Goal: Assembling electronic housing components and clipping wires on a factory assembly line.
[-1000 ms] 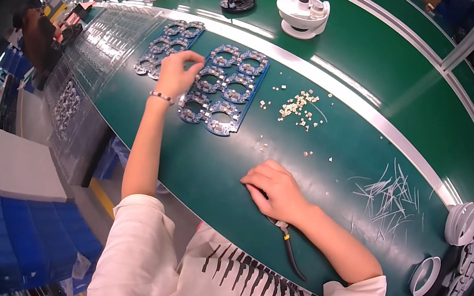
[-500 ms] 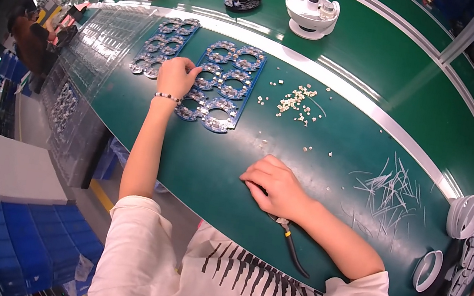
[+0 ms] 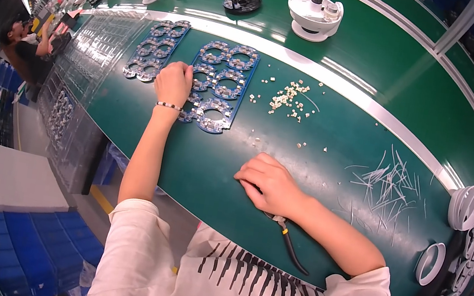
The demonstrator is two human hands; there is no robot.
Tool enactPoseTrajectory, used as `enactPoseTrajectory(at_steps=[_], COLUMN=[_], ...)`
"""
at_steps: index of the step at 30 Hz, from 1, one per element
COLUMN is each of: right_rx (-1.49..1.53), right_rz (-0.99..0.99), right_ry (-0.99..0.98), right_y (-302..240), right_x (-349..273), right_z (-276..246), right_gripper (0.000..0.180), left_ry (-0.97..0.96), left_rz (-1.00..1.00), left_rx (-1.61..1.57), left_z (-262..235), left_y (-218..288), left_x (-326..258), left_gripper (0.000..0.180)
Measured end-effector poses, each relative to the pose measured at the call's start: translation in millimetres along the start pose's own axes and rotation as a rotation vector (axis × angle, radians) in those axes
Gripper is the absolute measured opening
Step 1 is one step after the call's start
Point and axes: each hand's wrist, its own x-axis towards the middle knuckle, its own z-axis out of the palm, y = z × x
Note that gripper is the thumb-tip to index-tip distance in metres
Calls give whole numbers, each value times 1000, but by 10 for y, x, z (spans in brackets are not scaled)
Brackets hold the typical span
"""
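A blue circuit board panel (image 3: 211, 126) with several round cut-outs lies on the green table. My left hand (image 3: 173, 84) is at its left edge, fingers curled in and a beaded bracelet at the wrist. The back of the hand hides what the fingertips hold. Further left lies a second, similar circuit board panel (image 3: 154, 57). My right hand (image 3: 268, 183) rests on the table right of the panels, fingers bent and pressed together. What is in them, if anything, cannot be seen. Pliers (image 3: 292, 253) with a black and yellow handle lie by my right wrist, jaws hidden.
Small pale connectors (image 3: 287, 98) are scattered beyond my right hand. Thin white strips (image 3: 389, 186) lie at the right, near white rings (image 3: 430, 263). Clear trays (image 3: 96, 44) cover the left end. White device housings (image 3: 313, 18) stand on the far belt. Another person (image 3: 28, 49) is at the left.
My left hand has shifted slightly toward me along the panel's edge, its thumb now tucked in. My right hand keeps its place. The person at the left has moved, and the view has tilted slightly.
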Motion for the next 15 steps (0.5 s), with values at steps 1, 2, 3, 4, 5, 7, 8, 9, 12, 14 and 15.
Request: enactPoseTrajectory(at_steps=[1,2,3,4,5,7,8,9,12,14,15], right_rx=[-1,-3,0,4,2,-1,-1,1,2,-2,-3], right_rz=[1,1,0,0,0,-7,-9,-4,1,2,-1], right_ry=[-1,-1,2,6,7,-5,-3,-1,1,1,2], right_y=[1,4,5,5,3,1,-2,-4,5,21,25], right_x=[-1,-3,-5,-6,-4,5,5,-1,-6,-10,-15], right_z=[-4,-5,3,7,5,-8,-11,-6,-2,-5,-7], right_gripper=[11,11,11,11,11,14,14,14,13,12,12], left_ry=[-3,-2,4,10,10,36,81,121,165,125,23], left_rz=[10,11,24,37,39,1,-35,-68,-32,140,258], left_rx=[-5,-7,-1,6,5,-100,-188,-280,-439,-667,-724], left_z=[0,3,2,5,18,50,73,83,76,45,27], left_y=[9,13,8,2,-10,-58,-84,-86,-4,87,165], left_x=[0,-4,-12,-15,-9,12,17,34,80,89,106], left_gripper=[16,16,16,16,16,16,16,16,11,12,16])
